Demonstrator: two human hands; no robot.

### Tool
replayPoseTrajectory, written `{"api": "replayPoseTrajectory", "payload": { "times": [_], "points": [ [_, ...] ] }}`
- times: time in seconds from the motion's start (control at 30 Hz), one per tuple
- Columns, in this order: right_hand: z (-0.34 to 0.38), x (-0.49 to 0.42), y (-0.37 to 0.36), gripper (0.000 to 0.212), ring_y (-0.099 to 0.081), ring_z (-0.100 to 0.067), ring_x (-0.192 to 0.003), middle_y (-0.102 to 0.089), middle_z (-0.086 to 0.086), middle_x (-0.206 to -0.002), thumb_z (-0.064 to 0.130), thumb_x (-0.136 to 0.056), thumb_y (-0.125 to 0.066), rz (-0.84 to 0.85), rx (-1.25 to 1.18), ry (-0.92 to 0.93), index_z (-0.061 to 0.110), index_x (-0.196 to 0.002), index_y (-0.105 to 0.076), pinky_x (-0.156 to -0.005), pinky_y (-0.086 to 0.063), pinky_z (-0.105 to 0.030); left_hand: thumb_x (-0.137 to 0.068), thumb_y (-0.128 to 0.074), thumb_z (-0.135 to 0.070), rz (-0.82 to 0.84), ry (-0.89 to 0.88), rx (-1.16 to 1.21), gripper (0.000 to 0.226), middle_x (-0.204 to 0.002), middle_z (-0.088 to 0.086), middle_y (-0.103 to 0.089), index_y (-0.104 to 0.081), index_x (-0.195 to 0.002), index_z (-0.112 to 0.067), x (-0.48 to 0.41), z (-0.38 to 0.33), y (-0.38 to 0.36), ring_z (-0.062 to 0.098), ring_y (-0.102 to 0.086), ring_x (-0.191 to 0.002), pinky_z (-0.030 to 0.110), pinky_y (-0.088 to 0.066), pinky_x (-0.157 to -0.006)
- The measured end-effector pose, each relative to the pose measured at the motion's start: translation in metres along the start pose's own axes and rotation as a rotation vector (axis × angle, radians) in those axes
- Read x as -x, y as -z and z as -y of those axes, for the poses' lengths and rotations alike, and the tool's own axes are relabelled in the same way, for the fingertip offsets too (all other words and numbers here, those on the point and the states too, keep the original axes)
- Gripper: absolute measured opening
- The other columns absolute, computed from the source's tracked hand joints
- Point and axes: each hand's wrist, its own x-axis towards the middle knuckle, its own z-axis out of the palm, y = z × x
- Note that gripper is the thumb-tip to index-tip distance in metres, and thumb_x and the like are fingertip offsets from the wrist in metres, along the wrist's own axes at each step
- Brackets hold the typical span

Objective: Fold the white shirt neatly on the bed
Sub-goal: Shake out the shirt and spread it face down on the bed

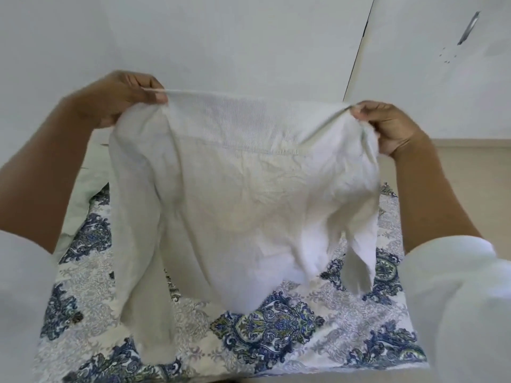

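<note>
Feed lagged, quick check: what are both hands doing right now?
Left hand: pinching the white shirt top edge.
Right hand: gripping the shirt's other corner.

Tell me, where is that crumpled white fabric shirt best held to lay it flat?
The crumpled white fabric shirt is probably best pinched at the two ends of its top edge, one from each side, as the left hand and right hand do. It hangs from that taut edge, so body and sleeves drop towards the blue-patterned bedspread.
</note>
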Motion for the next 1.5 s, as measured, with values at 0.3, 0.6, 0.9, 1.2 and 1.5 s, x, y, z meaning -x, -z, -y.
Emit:
{"api": "replayPoseTrajectory", "payload": {
  "times": [0.3, 0.6, 0.9, 1.2, 1.5],
  "points": [
    [-0.116, -0.100, -0.009, 0.008, -0.049, -0.007, -0.026, -0.053, 0.000, -0.036, 0.001, -0.084, -0.065, -0.405, 0.526, -0.246, 0.006, -0.080, -0.060, -0.030, -0.041, -0.016, -0.088, -0.060, -0.008, -0.036, 0.146, -0.653, 0.016, -0.075, 0.015, -0.056, -0.066, -0.097, 0.003, -0.097, 0.140, -0.055, 0.024, -0.051, -0.066, 0.027, -0.033, -0.052],
    [-0.195, -0.179, -0.020, 0.027, -0.061, -0.037, -0.097, -0.065, -0.023, -0.104, 0.008, -0.091, -0.044, -0.503, 1.345, -0.245, 0.003, -0.107, -0.064, -0.082, -0.051, -0.041, -0.093, -0.053, -0.014, 0.071, 0.204, -0.733, 0.020, -0.095, 0.024, -0.064, -0.062, -0.098, 0.003, -0.164, 0.244, -0.053, 0.026, -0.054, -0.079, 0.033, -0.040, -0.069],
    [-0.239, -0.296, -0.004, 0.027, -0.060, -0.037, -0.102, -0.063, -0.022, -0.110, 0.011, -0.093, -0.044, -0.522, 1.322, -0.297, 0.003, -0.109, -0.064, -0.083, -0.050, -0.042, -0.091, -0.056, -0.011, -0.075, 0.263, -0.727, 0.021, -0.105, 0.027, -0.063, -0.060, -0.106, 0.004, -0.241, 0.316, -0.035, 0.038, -0.057, -0.098, 0.041, -0.044, -0.083],
    [-0.369, -0.399, 0.024, 0.017, -0.058, -0.016, -0.036, -0.059, -0.017, -0.070, 0.000, -0.092, -0.046, -0.634, 0.612, -0.572, 0.006, -0.085, -0.061, -0.049, -0.056, -0.038, -0.089, -0.056, -0.003, -0.028, 0.493, -0.571, 0.006, -0.082, 0.011, -0.052, -0.058, -0.092, 0.001, -0.328, 0.441, -0.070, 0.022, -0.045, -0.081, 0.029, -0.034, -0.065],
    [-0.509, -0.447, 0.052, 0.033, -0.054, -0.010, -0.030, -0.058, -0.014, -0.053, -0.012, -0.086, -0.040, -0.737, 0.318, -0.656, 0.010, -0.075, -0.062, -0.033, -0.045, -0.018, -0.092, -0.044, 0.005, -0.051, 0.783, -0.157, 0.026, -0.077, 0.011, -0.057, -0.065, -0.105, -0.005, -0.364, 0.573, -0.127, 0.018, -0.050, -0.056, 0.022, -0.040, -0.050]
  ]
}}
